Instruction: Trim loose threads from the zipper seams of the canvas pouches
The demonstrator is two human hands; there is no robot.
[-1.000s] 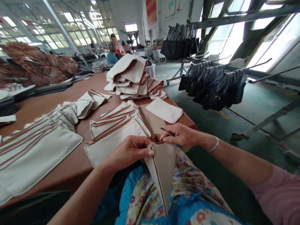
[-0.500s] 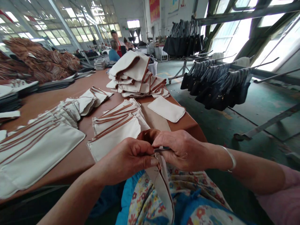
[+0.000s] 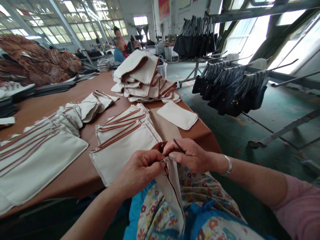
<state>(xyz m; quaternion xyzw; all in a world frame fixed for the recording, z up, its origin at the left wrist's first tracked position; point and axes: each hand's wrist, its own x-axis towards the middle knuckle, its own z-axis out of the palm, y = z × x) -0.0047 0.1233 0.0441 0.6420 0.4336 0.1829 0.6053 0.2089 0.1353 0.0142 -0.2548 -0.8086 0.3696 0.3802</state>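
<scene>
My right hand [image 3: 191, 156] hides most of a slim dark tool [image 3: 177, 144], and my left hand [image 3: 140, 168] covers part of the cream pouch's [image 3: 172, 196] top. The view's edges crop my floral apron [image 3: 160, 213] and pink sleeve [image 3: 297, 196]. The red banner's [image 3: 164, 8] lettering is too blurred to read.

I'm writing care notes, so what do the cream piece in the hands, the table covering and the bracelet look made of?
Cream piece: perhaps coated fabric or imitation leather, matt, by its smooth, plain face.
Table covering: probably vinyl or leatherette, faintly glossy, by its soft sheen and bend over the edge.
Bracelet: likely metal, silver-toned and polished, by its bright highlights.
</scene>
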